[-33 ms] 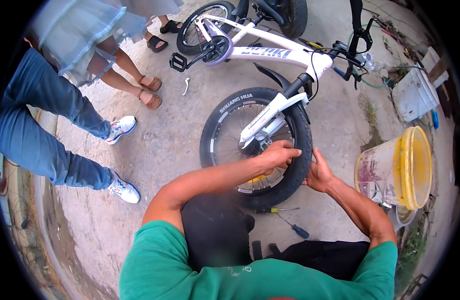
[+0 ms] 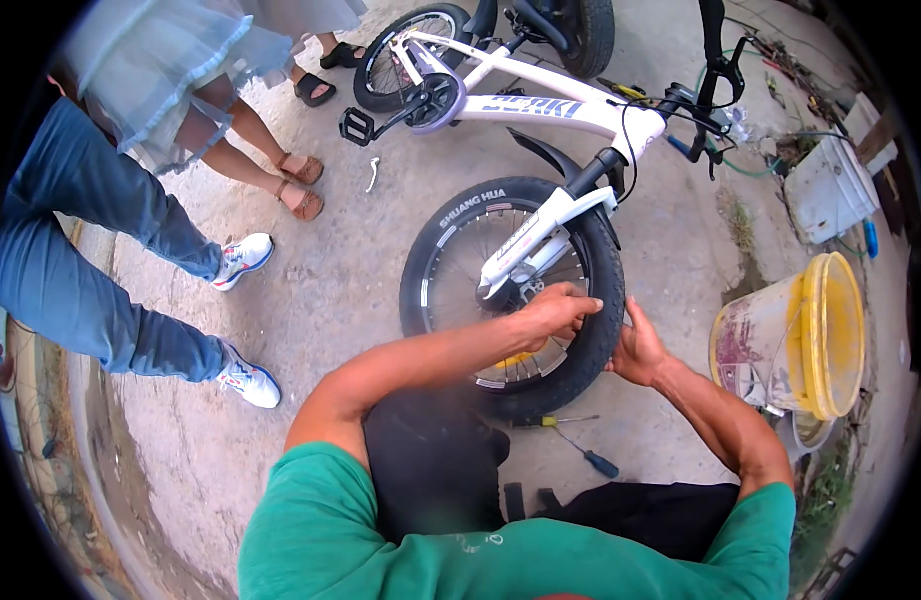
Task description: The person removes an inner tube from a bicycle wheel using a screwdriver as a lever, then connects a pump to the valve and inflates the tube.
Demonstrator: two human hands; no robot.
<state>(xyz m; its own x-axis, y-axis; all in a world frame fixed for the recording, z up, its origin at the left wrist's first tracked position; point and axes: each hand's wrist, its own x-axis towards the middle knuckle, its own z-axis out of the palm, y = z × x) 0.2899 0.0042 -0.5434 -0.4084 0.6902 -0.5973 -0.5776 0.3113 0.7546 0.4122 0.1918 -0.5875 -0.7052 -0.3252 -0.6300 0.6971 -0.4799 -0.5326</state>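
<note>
A white bicycle (image 2: 541,105) lies on its side on the concrete, its front wheel turned toward me. My left hand (image 2: 563,312) reaches across the wheel with its fingers curled at the inner edge of the black front tire (image 2: 461,208), thumb on the sidewall. From the outer side my right hand (image 2: 641,345) cups the tread, thumb pointing up along it and fingertips partly hidden beneath the tire. The white fork (image 2: 531,235) runs to the hub just above my left hand. Below the wheel are a yellow-handled screwdriver (image 2: 548,421) and a blue-handled screwdriver (image 2: 602,464).
To the right stands a yellow-rimmed bucket (image 2: 831,335), with a white container (image 2: 831,190) beyond it. People stand at the left; one wears jeans and white sneakers (image 2: 246,260). A small white lever-shaped part (image 2: 373,174) lies on the concrete near the pedal (image 2: 357,126).
</note>
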